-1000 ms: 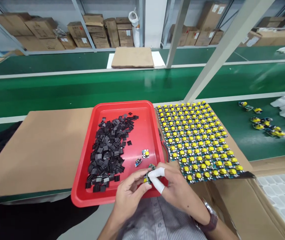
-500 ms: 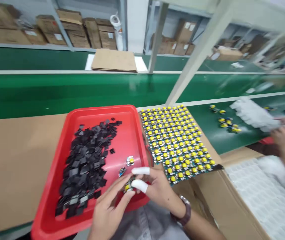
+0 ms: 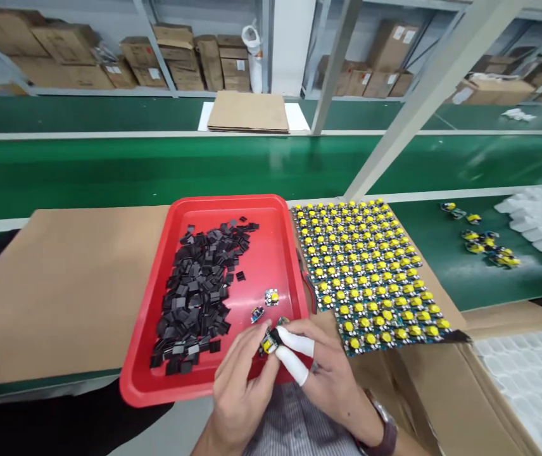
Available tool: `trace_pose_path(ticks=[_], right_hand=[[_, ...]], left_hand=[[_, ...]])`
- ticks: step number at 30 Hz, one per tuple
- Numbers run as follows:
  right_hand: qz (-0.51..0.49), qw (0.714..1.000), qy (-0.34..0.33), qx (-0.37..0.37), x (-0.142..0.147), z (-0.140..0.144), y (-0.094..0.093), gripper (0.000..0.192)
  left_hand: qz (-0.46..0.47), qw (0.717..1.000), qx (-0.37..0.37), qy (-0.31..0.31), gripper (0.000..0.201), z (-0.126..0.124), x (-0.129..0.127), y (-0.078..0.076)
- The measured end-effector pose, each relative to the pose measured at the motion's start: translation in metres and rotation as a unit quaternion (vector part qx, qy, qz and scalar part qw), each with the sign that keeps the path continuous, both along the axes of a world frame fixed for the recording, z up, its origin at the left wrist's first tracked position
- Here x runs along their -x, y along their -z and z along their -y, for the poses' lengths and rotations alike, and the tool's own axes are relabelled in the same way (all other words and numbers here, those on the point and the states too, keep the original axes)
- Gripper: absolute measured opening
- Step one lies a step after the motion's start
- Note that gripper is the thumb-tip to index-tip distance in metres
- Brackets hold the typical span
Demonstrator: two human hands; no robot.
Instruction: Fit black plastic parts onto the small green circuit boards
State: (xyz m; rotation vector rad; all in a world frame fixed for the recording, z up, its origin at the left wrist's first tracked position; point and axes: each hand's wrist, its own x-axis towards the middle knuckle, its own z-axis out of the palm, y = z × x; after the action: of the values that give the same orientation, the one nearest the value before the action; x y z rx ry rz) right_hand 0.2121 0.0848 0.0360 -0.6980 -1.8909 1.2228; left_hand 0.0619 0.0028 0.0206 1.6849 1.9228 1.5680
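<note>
Both hands meet over the near edge of a red tray (image 3: 157,329). My left hand (image 3: 240,386) and my right hand (image 3: 321,373), which wears white finger cots on two fingers, pinch one small circuit board with a yellow part (image 3: 269,342) between them. In the tray lies a heap of several small black square pieces (image 3: 202,291) and two loose small boards (image 3: 265,304). Just right of the tray lies a large green panel of boards with yellow parts (image 3: 368,269).
Brown cardboard (image 3: 66,278) covers the bench left of the tray. A green conveyor belt (image 3: 157,168) runs behind. Loose yellow boards (image 3: 484,240) and white trays (image 3: 541,218) lie at the right. A carton of white trays (image 3: 522,386) stands at lower right. Red-handled cutters (image 3: 308,285) lie beside the tray.
The view swung right and back again. A co-worker's hands seen at the right half a second ago are out of view. My hands still hold the small board at the tray's near edge.
</note>
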Motion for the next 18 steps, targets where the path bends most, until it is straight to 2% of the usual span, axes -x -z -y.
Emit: trace_pose_path(ticks=[4,8,13,16,18], right_hand=[[0.014,0.999,-0.029,-0.008,0.0,0.0,-0.003,0.041],[0.018,0.997,-0.022,-0.066,-0.001,0.004,-0.002,0.047],[0.026,0.994,-0.036,-0.096,-0.002,0.004,-0.003,0.047],[0.028,0.994,-0.069,-0.074,-0.002,0.0,-0.006,0.045],[0.013,0.997,-0.062,-0.044,0.0,-0.001,-0.008,0.043]], left_hand=[[0.003,1.0,-0.013,-0.009,0.063,0.005,-0.002,-0.002],[0.006,1.0,-0.002,-0.002,0.064,0.009,-0.003,-0.004],[-0.009,1.0,0.007,0.016,0.066,0.008,-0.004,-0.005],[-0.013,1.0,0.002,0.021,0.068,0.007,-0.003,-0.009],[-0.012,1.0,0.007,0.019,0.066,0.008,-0.003,-0.011]])
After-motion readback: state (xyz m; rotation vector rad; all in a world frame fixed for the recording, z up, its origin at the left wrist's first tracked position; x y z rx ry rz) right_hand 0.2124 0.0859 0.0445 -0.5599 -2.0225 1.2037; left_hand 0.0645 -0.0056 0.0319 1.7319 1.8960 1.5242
